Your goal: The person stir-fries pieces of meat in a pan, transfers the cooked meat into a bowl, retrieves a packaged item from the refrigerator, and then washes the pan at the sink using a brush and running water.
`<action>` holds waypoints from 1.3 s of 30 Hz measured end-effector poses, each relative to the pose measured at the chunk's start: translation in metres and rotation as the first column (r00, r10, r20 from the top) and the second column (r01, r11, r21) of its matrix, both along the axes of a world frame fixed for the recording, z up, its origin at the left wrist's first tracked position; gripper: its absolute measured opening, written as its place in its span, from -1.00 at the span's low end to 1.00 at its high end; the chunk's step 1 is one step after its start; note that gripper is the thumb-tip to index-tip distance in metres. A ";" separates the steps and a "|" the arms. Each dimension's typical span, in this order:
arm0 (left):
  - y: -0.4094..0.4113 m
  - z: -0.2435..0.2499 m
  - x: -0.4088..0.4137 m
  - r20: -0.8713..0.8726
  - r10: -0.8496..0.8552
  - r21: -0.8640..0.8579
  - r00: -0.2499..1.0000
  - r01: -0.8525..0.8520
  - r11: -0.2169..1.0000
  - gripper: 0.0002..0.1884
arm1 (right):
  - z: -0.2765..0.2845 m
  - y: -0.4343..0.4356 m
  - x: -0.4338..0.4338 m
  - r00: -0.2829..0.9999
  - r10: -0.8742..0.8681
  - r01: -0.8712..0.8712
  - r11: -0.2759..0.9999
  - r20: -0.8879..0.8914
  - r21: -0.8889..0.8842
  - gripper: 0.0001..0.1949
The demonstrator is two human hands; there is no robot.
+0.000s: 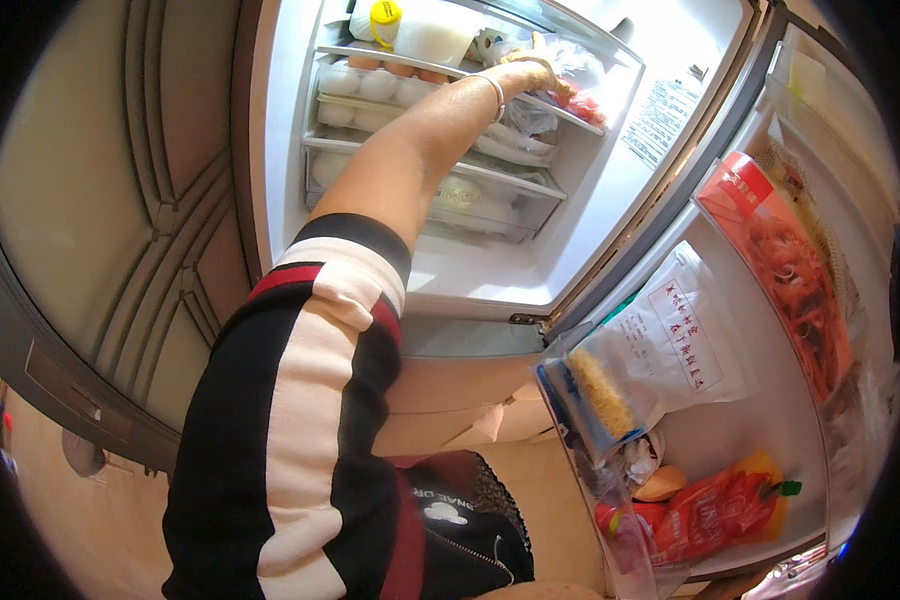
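Observation:
My left hand (538, 66) reaches into an opened refrigerator, on an upper shelf. It touches clear plastic bags (574, 60), beside a bag with red contents (586, 106); whether its fingers grip any of them is unclear. A white bangle (497, 97) is on the wrist. Left of the hand on that shelf stand a translucent white container (435, 34) and something with a yellow round top (385, 12). Eggs (379, 85) sit in a rack below. At the bottom right edge, part of my right hand (746, 585) shows by the door's rim, mostly cut off.
The refrigerator door (780, 442) stands wide at the right. Its bins hold a red food package (787, 262), a white printed bag (679, 330), a red pouch with a green cap (720, 510) and an eggshell-like piece (660, 484). A paneled cabinet door (82, 225) is at the left.

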State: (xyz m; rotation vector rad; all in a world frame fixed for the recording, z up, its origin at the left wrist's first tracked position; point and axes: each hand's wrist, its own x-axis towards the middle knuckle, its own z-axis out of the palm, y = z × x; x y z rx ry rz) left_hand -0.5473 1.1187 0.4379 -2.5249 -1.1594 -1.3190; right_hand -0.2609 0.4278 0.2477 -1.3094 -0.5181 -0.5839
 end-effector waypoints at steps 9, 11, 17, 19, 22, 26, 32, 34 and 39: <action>0.031 0.007 -0.004 0.039 0.115 -0.148 0.993 -0.108 0.983 -0.61 | 0.006 0.006 -0.023 0.960 -0.250 0.263 0.960 0.123 -0.098 -0.47; 0.014 0.008 -0.016 0.093 0.124 -0.108 0.988 -0.113 0.988 -0.65 | 0.009 0.001 -0.091 0.779 -0.492 0.559 0.825 0.390 -0.076 -0.49; 0.002 -0.018 -0.073 -0.164 -0.036 -0.084 0.986 0.023 0.996 -0.62 | -0.025 0.112 -0.240 0.553 -0.114 0.705 0.591 0.825 -0.391 -0.52; 0.001 -0.012 -0.061 -0.256 -0.021 -0.076 0.967 0.002 0.997 -0.63 | -0.021 0.164 -0.257 0.359 0.287 0.260 0.883 0.888 -0.390 -0.78; -0.006 -0.009 -0.050 -0.237 0.052 -0.102 0.970 -0.078 0.992 -0.66 | 0.004 0.239 -0.294 0.533 0.311 0.052 0.916 0.787 -0.397 -0.82; 0.001 -0.009 -0.072 -0.344 -0.020 0.008 0.939 0.024 1.000 -0.67 | 0.057 0.352 -0.318 0.460 0.294 -0.214 0.952 0.838 -0.217 -0.84; 0.007 -0.014 -0.063 -0.494 -0.156 -0.012 0.855 0.172 0.985 -0.69 | 0.166 0.534 -0.295 0.463 0.243 -0.219 0.963 0.852 -0.155 -0.81; 0.006 -0.012 -0.047 -0.578 -0.158 -0.020 0.800 0.180 0.983 -0.69 | 0.192 0.578 -0.271 0.479 0.326 -0.002 0.929 0.815 -0.370 -0.77; 0.034 -0.025 -0.049 -0.282 -0.308 0.095 0.908 0.346 0.933 -0.78 | 0.219 0.667 -0.244 0.342 0.480 0.302 0.758 0.808 -0.578 -0.67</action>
